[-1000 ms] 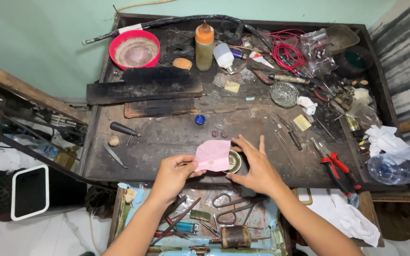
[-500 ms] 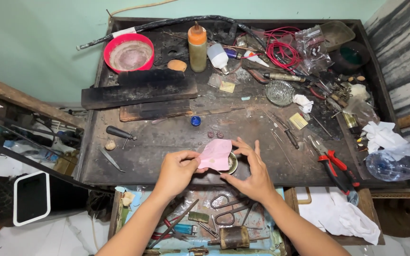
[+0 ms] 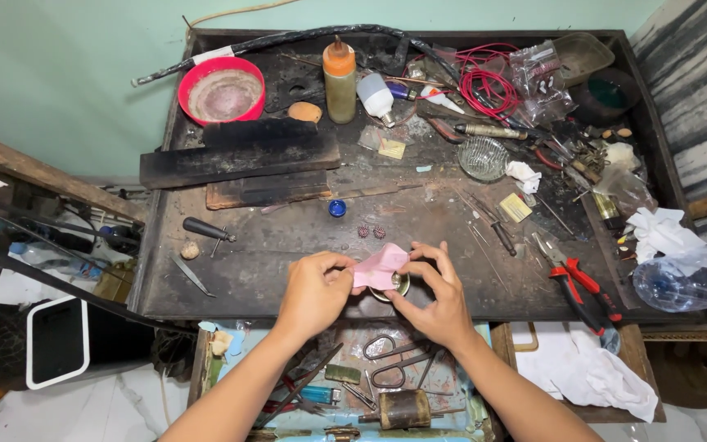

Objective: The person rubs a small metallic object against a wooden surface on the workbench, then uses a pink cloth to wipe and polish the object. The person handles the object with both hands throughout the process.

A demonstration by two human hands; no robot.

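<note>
Both of my hands meet at the front edge of a dark metal worktable (image 3: 288, 245). My left hand (image 3: 314, 290) pinches a small pink cloth (image 3: 380, 266) at its left side. My right hand (image 3: 435, 299) holds the cloth's right side, and its fingers curl around a small round brass-coloured dish (image 3: 393, 286) that lies under the cloth. Most of the dish is hidden by the cloth and fingers. Two tiny red studs (image 3: 371, 232) lie on the table just beyond my hands.
The table holds a red bowl (image 3: 222, 90), an orange-capped bottle (image 3: 339, 78), black slabs (image 3: 243, 155), red wire (image 3: 484, 86), a glass dish (image 3: 483, 157), red-handled pliers (image 3: 578, 282) and a blue cap (image 3: 336, 208). An open drawer (image 3: 353, 385) of scissors and tools is below my wrists.
The pink cloth has been gathered and folded smaller between my fingers. My hands have drawn closer together over the dish.
</note>
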